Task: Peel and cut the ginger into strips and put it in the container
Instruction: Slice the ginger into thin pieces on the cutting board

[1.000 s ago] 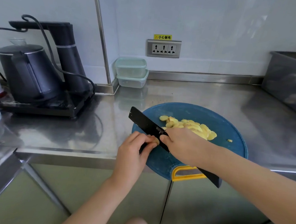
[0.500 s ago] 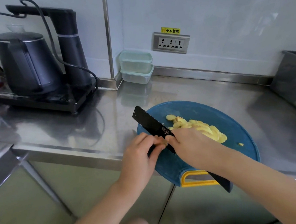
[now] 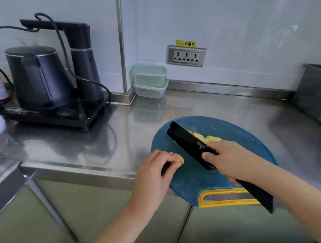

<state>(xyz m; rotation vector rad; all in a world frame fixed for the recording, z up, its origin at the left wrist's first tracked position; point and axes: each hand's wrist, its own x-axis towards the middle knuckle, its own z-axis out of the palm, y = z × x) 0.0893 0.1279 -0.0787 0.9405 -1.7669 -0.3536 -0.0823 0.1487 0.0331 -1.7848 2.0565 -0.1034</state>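
The ginger stub (image 3: pixel 179 159) lies at the near-left edge of the blue cutting board (image 3: pixel 195 181), pinched under the curled fingertips of the left hand (image 3: pixel 153 172). Just right of that pinch, and clear of it, the black knife (image 3: pixel 188 140) is clasped by the right hand (image 3: pixel 228 159) where blade meets handle. Beyond the blade, partly hidden by it, sits a heap of ginger slices (image 3: pixel 212 138). Two stacked plastic containers (image 3: pixel 149 81) wait well beyond both hands, against the wall. The stub looks small and rounded, so it could roll under pressure and bring the fingertips into the cutting line. The board's yellow-handled end overhangs the steel counter (image 3: pixel 225 112), so a hard downward stroke near it might tip or shift the board.
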